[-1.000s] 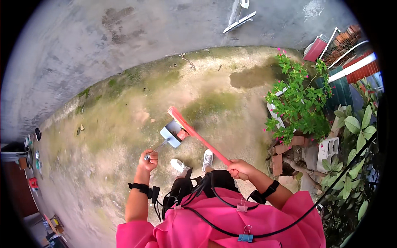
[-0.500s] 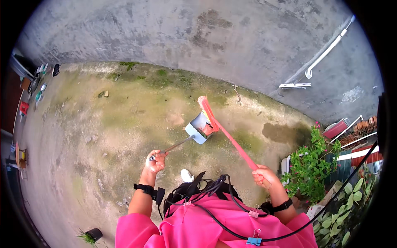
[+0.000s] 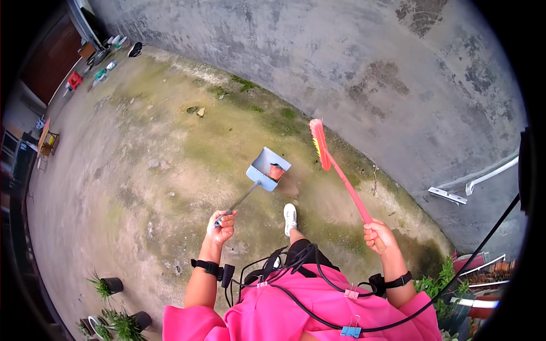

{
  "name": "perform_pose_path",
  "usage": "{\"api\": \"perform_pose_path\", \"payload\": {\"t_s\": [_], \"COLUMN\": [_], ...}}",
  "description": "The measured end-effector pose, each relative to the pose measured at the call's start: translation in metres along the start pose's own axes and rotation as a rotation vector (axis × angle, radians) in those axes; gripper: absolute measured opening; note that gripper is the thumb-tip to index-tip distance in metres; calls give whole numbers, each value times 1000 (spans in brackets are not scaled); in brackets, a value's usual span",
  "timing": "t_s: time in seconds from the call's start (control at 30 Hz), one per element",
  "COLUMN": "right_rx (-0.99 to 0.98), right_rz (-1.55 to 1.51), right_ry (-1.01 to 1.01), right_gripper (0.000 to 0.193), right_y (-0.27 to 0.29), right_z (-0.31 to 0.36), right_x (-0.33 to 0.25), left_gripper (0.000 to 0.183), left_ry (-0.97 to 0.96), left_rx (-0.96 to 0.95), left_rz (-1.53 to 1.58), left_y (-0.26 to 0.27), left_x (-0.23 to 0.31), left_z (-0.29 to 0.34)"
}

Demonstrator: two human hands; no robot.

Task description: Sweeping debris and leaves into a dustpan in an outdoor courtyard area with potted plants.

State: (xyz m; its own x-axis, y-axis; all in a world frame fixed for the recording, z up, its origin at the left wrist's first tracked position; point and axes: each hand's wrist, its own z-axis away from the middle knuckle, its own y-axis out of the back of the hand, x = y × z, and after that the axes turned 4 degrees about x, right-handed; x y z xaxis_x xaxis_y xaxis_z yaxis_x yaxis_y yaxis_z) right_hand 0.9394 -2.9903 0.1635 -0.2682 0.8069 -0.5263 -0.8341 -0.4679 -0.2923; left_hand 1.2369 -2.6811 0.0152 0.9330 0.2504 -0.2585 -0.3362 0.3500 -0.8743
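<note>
My left hand [image 3: 220, 226] is closed round the grey handle of a light blue dustpan [image 3: 257, 176], held out in front of me. Inside the pan lies an orange-red scrap [image 3: 276, 171] with some dark debris beside it. My right hand [image 3: 377, 235] grips the end of a red broom [image 3: 348, 184]. The broom's head, with pink and yellow bristles, points away from me to the right of the dustpan, apart from it. My white shoe [image 3: 290, 218] shows below the pan.
A grey concrete wall [image 3: 341, 62] bounds the mossy ground [image 3: 187, 148] ahead and to the right. Potted plants [image 3: 112, 285] stand at lower left, leafy plants [image 3: 441, 284] at lower right. A red stool [image 3: 74, 80] and a wooden table [image 3: 45, 136] are far left. A small stone [image 3: 201, 112] lies ahead.
The broom head has left the dustpan and moved off to the right. My view has turned left, with potted plants coming into sight. One foot has stepped forward.
</note>
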Motion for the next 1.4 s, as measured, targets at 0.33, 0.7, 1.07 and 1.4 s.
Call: {"api": "perform_pose_path", "payload": {"t_s": [0.33,0.7,1.07,1.4], "right_rx": [-110,-136,-374,-384], "right_rz": [327,799,727,962], "right_ry": [-78,8,-588,-488], "right_gripper": [12,12,13,20], "right_y": [-78,-216,-346,-377], "right_z": [-183,-368,-384,-377], "right_x": [-80,-94,-83,-187], "left_gripper": [24,15,21,22], "left_ry": [-203,-266,-275,-293], "left_rx": [149,506,704,738], "left_rz": [-8,-38,5,85], "left_y": [-53,-93,-97,-102], "left_x": [101,225,351,357], "left_z": [-3,-46,-136,-127]}}
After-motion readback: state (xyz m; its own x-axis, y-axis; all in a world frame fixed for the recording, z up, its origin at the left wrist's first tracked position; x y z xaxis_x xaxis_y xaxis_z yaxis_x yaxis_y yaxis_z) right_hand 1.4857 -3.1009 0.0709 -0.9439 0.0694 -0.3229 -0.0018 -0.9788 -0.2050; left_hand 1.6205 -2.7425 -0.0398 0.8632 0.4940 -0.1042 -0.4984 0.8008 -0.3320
